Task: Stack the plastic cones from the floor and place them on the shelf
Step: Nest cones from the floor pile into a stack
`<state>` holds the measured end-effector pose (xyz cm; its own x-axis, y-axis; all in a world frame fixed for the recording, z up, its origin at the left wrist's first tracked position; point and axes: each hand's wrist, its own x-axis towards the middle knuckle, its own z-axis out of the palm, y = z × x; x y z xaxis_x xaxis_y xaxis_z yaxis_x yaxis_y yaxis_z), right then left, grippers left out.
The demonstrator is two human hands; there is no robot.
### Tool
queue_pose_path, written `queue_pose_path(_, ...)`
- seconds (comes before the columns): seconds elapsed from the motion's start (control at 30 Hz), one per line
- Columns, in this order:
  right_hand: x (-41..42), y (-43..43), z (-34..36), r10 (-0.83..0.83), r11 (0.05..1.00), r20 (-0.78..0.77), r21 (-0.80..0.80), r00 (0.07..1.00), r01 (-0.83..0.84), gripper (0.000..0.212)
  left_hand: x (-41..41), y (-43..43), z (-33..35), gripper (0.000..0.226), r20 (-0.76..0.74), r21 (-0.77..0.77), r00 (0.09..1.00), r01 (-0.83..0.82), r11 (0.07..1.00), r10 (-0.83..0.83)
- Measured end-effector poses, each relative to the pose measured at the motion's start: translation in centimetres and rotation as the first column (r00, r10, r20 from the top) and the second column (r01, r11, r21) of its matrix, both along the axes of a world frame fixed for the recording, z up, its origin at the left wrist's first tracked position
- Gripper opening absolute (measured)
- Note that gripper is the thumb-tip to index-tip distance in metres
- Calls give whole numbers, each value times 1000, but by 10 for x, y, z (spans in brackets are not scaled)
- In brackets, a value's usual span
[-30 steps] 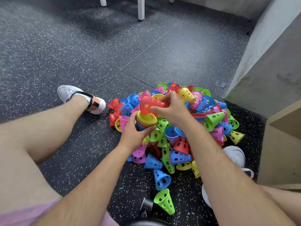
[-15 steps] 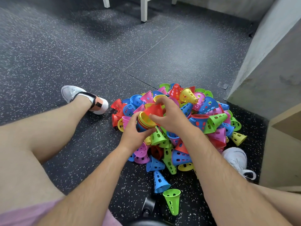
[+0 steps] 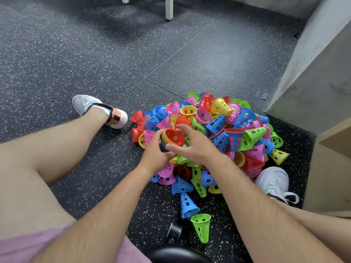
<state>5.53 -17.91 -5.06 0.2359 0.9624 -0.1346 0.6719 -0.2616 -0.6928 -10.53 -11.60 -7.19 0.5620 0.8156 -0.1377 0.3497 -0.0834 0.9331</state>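
Observation:
A heap of perforated plastic cones [image 3: 226, 130] in red, blue, green, yellow and pink lies on the dark speckled floor between my feet. My left hand [image 3: 154, 153] grips a short nested stack of cones [image 3: 173, 138], mouth up, with a red cone innermost. My right hand [image 3: 193, 147] hovers against the stack's right side with fingers spread, holding nothing. A blue cone [image 3: 187, 205] and a green cone [image 3: 201, 227] lie apart from the heap, close to me.
A wooden shelf unit [image 3: 330, 168] stands at the right edge beside a grey concrete wall [image 3: 313, 73]. My shoes [image 3: 98, 110] flank the heap. White furniture legs [image 3: 169, 8] stand at the far top. A black stool base [image 3: 173, 233] is below me.
My right hand has pushed the red cone down into the stack held by my left hand and let go of it. The camera view shifted slightly.

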Motion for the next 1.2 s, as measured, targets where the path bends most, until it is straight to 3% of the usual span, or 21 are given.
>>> queue_pose_path(0.1, -6, -20, -14, -25, 995, 78, 101, 997, 17, 69, -15, -7, -4, 60, -43, 0, 998, 42, 999, -42)
queue_pose_path(0.17, -15, -41, -28, -81, 956, 157, 293, 984, 32, 48, -30, -14, -10, 63, -115, 2, 989, 92, 996, -92)
queue_pose_path(0.23, -24, -69, -48, -34, 930, 275, 360, 961, -70, 28, -47, -21, -20, 63, -221, -3, 961, 172, 985, -169)
queue_pose_path(0.33, -29, -117, -89, 236, 932, 427, 155, 873, -328, 17, -69, -33, -37, 64, -373, -63, 879, 293, 954, -295)
queue_pose_path(0.4, -27, -141, -108, 398, 904, 448, -40, 801, -427, 16, -78, -40, -46, 67, -463, -115, 810, 349, 930, -361)
queue_pose_path(0.53, -24, -151, -108, 619, 776, 352, -413, 702, -477, 29, -77, -51, -55, 72, -522, -200, 723, 413, 889, -453)
queue_pose_path(0.67, -24, -147, -101, 671, 718, 315, -502, 671, -482, 46, -71, -55, -60, 73, -519, -225, 699, 443, 868, -492)
queue_pose_path(0.8, -26, -144, -101, 554, 815, 336, -407, 762, -414, 47, -70, -52, -62, 74, -513, -226, 726, 400, 888, -458)
queue_pose_path(0.93, -26, -136, -96, 331, 924, 292, -294, 897, -245, 72, -73, -52, -64, 74, -520, -228, 737, 366, 902, -431)
queue_pose_path(1.03, -28, -129, -89, 116, 981, 249, -178, 962, -72, 68, -74, -50, -64, 77, -529, -229, 734, 359, 905, -425)
queue_pose_path(1.1, -30, -125, -84, -43, 995, 175, -78, 984, 57, 62, -74, -50, -62, 77, -525, -225, 740, 355, 907, -420)
queue_pose_path(1.2, -34, -116, -72, -181, 983, 25, -13, 983, 181, 70, -72, -51, -60, 77, -518, -212, 749, 354, 911, -412)
